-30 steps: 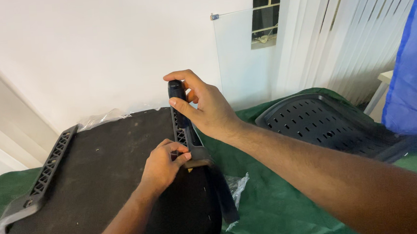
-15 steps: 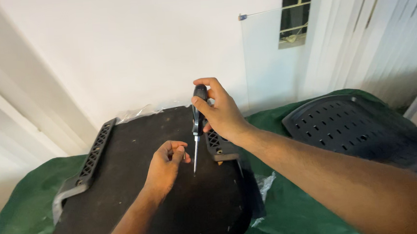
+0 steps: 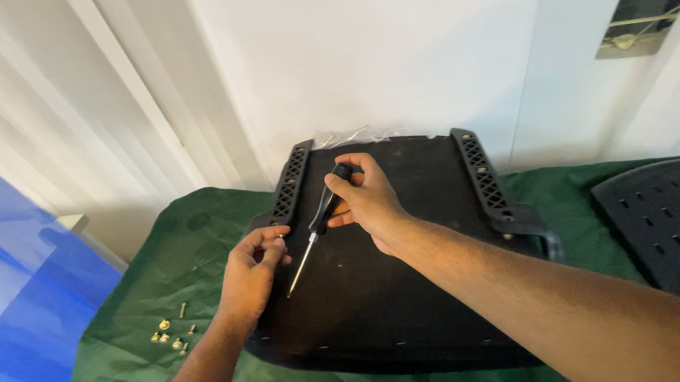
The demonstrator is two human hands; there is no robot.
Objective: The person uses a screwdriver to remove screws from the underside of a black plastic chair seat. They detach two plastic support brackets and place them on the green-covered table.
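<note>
My right hand [image 3: 364, 200] grips the black handle of a screwdriver [image 3: 317, 223], whose thin shaft slants down-left over a black chair seat base [image 3: 395, 291] lying on the green cloth. My left hand [image 3: 252, 274] hovers at the seat's left edge beside the shaft tip, fingers curled; a small pale thing shows between thumb and fingertips, too small to name. Two ribbed black armrest brackets [image 3: 291, 182] [image 3: 484, 177] run along the seat's left and right sides.
Several small brass screws and washers [image 3: 172, 333] lie on the green cloth [image 3: 177, 258] to the left of the seat. A perforated black chair back [image 3: 669, 224] rests at the right. Crumpled clear plastic [image 3: 352, 136] sits behind the seat against the white wall.
The view has swung left, so the seat sits more centred. My right hand has lifted the screwdriver off the right bracket and carried it left; my left hand moved to the seat's left edge.
</note>
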